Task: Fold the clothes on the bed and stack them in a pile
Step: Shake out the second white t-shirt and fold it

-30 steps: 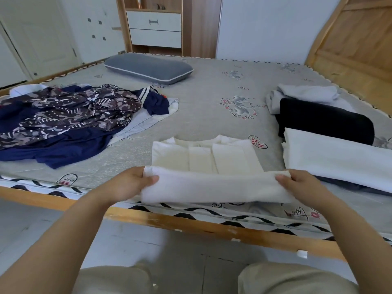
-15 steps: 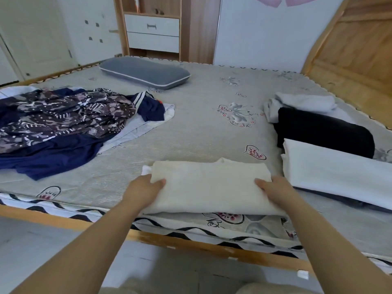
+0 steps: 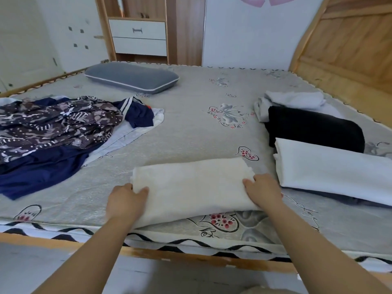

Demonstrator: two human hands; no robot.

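A folded cream garment (image 3: pixel 195 183) lies near the front edge of the bed. My left hand (image 3: pixel 125 199) grips its left edge, fingers on top and thumb hidden beneath. My right hand (image 3: pixel 264 190) grips its right edge the same way, and the near edge is lifted slightly off the mattress. To the right lies a pile of folded clothes: a white piece (image 3: pixel 335 168) in front, a black one (image 3: pixel 314 128) behind it, and a pale grey one (image 3: pixel 290 101) at the back. On the left lies a loose heap of patterned and navy clothes (image 3: pixel 48 132).
A grey pillow (image 3: pixel 131 78) lies at the far side of the mattress (image 3: pixel 191 126). A wooden headboard (image 3: pixel 350 54) rises at the right. The wooden bed frame (image 3: pixel 169 254) runs along the front edge. A wooden cabinet with drawers (image 3: pixel 139 35) stands behind the bed.
The near part of the cream garment was folded forward over the rest, making a compact rectangle. Both hands went with it and now hold its left and right edges, with the near edge slightly raised.
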